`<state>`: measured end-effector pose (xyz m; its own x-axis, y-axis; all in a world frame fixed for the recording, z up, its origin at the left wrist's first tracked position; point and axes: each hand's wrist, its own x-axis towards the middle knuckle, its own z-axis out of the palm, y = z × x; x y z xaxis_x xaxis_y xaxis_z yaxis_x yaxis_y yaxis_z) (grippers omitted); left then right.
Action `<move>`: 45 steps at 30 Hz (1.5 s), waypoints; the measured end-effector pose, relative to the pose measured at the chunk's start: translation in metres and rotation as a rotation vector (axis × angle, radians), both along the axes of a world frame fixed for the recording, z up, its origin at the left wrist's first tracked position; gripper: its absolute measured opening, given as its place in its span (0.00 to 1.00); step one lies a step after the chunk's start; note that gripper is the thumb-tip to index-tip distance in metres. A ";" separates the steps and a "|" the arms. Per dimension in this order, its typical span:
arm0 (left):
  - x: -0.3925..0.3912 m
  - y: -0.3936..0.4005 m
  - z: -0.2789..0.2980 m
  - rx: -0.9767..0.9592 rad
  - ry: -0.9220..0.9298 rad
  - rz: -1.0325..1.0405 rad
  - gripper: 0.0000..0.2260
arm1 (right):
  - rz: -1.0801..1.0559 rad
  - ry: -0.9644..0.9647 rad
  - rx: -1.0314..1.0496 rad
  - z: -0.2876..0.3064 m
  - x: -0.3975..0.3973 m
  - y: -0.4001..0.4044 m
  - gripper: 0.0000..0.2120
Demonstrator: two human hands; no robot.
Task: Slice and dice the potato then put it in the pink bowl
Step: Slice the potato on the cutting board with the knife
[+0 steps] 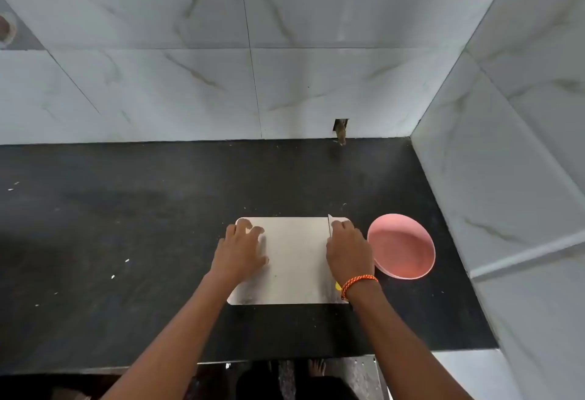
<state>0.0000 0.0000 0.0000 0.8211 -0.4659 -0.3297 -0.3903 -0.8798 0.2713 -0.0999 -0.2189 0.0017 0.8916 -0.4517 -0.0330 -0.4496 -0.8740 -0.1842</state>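
Now my left hand point(242, 246) rests flat on the cutting board point(294, 260) — my right hand point(348, 249) grips the knife point(330, 225) beside the pink bowl point(402, 246).

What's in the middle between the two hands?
In the head view, only bare cutting board lies between the left hand and the right hand, which grips a knife. No potato shows there.

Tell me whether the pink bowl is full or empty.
Empty: the pink bowl shows only its bare pink inside, with no potato pieces in it.
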 end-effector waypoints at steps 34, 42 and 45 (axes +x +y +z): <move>-0.003 -0.020 -0.064 -0.507 -0.206 -0.105 0.35 | -0.132 -0.340 0.198 -0.063 -0.013 0.057 0.09; 0.006 0.000 -0.080 -0.560 -0.334 -0.164 0.29 | -0.070 -0.572 0.094 -0.090 -0.018 0.071 0.07; 0.007 0.001 -0.085 -0.585 -0.338 -0.173 0.30 | -0.057 -0.630 0.053 -0.095 -0.021 0.072 0.07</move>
